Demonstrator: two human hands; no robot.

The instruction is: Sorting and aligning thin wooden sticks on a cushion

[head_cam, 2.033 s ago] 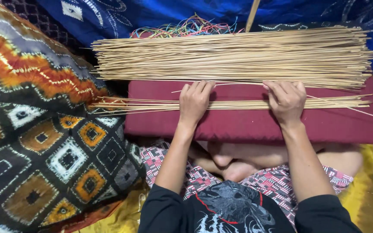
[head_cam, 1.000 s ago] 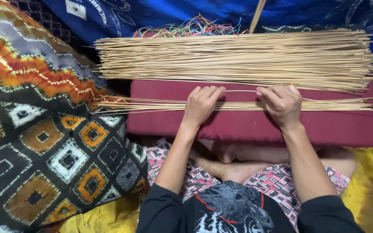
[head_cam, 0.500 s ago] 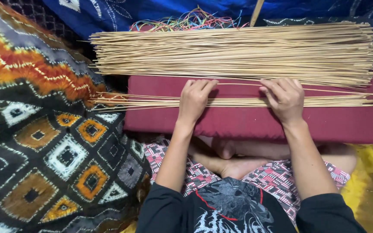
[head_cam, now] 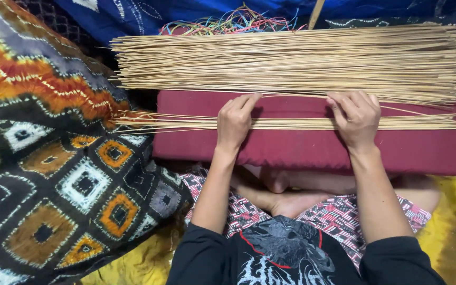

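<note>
Sticks [head_cam: 291,123] under both hands (fingertips now farther up)

Patterned cloth [head_cam: 54,174], coloured strings [head_cam: 228,24]

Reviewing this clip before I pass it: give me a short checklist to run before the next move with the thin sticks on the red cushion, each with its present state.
1. Left hand flat on the small row of sticks: ok.
2. Right hand on the same row: ok.
3. Row lying wholly on the red cushion: not ok, its left ends overhang.
4. Big bundle apart from the row: ok.
5. Single stick pinched under the fingertips: cannot tell.
</note>
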